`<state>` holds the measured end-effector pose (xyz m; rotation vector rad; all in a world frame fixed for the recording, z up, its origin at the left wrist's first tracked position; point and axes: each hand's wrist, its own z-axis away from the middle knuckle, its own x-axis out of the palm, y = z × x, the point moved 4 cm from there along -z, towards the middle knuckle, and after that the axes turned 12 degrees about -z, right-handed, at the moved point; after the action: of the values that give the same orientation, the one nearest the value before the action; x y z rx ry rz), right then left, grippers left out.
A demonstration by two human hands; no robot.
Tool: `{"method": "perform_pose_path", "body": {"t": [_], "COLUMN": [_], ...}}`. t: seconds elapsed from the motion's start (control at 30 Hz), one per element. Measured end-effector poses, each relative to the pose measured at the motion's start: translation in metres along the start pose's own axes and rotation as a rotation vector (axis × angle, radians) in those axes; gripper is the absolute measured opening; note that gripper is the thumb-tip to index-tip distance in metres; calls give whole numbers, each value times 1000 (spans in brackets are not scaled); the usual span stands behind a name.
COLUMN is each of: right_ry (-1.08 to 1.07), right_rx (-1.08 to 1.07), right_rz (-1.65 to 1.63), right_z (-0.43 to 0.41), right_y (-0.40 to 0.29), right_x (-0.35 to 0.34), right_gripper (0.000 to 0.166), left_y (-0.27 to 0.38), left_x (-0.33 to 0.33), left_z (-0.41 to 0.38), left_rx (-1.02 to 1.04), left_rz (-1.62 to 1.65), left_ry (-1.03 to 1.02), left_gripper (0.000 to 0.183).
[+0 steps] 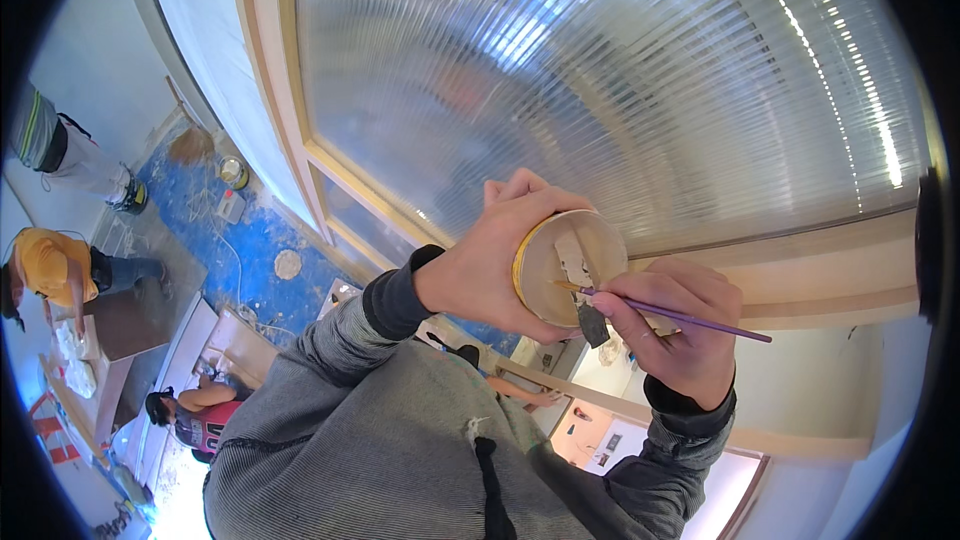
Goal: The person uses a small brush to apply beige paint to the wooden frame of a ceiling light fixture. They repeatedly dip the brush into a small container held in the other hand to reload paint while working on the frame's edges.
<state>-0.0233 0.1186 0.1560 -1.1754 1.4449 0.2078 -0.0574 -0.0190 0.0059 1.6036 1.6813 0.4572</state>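
My left hand (487,262) is wrapped around a round tub (529,236) with a yellow outer side, its open mouth facing the camera. Pale material coats the inside, and a flat strip (574,259) with a dark, ragged end leans in it across the rim. Between the thumb and fingers of my right hand (675,322) is a thin paintbrush (697,321) with a purple handle. Its bristle tip is over the tub's mouth, near the strip; whether it touches anything there I cannot tell. Behind the tub stands a ribbed translucent panel (600,105) in a wooden frame (787,270).
Several people are around: one in a yellow shirt (56,262) at a bench, one in a red top (206,420), one standing at upper left (75,150). An arm (517,390) shows below my hands. Blue floor covering (255,255) holds a bucket (232,172), a container (230,207) and a cable.
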Motion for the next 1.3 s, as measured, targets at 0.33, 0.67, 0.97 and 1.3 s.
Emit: {"method": "perform_pose_path", "body": {"t": [0.33,0.67,0.97,1.3], "right_ry": [35,442,874,864], "right_rx": [67,-293,-713,-536], "right_rz": [-19,-235,168,267], "right_z": [6,37,45,41], "right_y": [0,-22,-45,-74], "right_x": [-3,-48,-180,-210], "right_gripper": [16,14,24,16], "left_y": [2,3,-13,-2], "left_x": [2,3,1,8], "left_z": [1,2,1,3], "left_rx": [22,38,-74,-58], "left_rz": [-14,-4,23,17], "left_ry": [15,39,8,-7], "left_gripper": [99,97,88,88]}}
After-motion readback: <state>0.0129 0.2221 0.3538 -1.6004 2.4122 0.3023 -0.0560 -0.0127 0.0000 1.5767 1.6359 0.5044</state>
